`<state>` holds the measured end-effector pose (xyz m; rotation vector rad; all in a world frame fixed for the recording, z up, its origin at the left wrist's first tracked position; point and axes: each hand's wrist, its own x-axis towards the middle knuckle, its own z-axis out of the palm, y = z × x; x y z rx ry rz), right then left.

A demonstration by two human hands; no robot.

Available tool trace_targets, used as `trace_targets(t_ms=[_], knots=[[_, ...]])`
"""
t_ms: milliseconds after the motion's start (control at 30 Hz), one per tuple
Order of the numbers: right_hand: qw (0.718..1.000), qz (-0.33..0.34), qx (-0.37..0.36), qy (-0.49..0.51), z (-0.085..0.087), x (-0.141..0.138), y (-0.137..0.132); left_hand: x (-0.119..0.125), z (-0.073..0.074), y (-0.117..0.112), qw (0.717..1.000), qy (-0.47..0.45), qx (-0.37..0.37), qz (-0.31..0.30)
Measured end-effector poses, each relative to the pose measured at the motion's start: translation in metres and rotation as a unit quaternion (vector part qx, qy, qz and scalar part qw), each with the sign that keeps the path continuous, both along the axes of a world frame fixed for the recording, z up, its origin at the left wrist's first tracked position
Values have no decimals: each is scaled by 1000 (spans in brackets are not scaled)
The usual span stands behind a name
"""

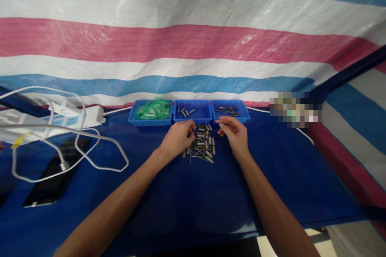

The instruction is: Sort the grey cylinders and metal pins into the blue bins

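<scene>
A loose pile of small grey cylinders (208,154) and thin dark-and-brass rods (199,153) lies on the blue table. Over the pile's left edge is my left hand (178,138), its fingers curled together; whatever they hold is too small to make out. To the pile's right my right hand (237,134) hovers in front of the right blue bin (245,120), thumb and fingertips drawn close; anything between them cannot be made out. Thin rods lie in that bin. Several grey cylinders are in the middle blue bin (199,118), just beyond my left hand.
The left blue bin (150,122) holds green plastic bags (155,108). At the left are a white power strip (93,116), looped white cables (105,168) and a dark phone (51,182). A striped tarp (181,44) hangs behind the table (193,209).
</scene>
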<state>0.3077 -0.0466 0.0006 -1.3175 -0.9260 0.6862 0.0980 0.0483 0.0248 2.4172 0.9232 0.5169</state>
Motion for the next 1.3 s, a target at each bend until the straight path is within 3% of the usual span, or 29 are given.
trace_targets(t_ms=[133,233,467,800,1033,1200,1300], knots=[[1000,3,-1,4,-1,0,0,-3,9,5,998,-46,-29,-9],[1000,7,1,11,-2,-1,0,-4,13,5,1000,-20,-1,-6],[1000,12,-1,11,-2,-2,1,-1,0,-4,992,107,66,-4],[1000,15,-7,19,0,-2,1,2,-6,-5,994,77,72,1],[1000,21,-4,21,-1,-1,0,4,10,-6,988,-150,-46,-2],[998,57,6,17,2,-4,-2,4,20,-5,945,-249,-212,-5],[995,102,-3,20,7,-8,-4,4,19,-6,920,-282,-271,-10]])
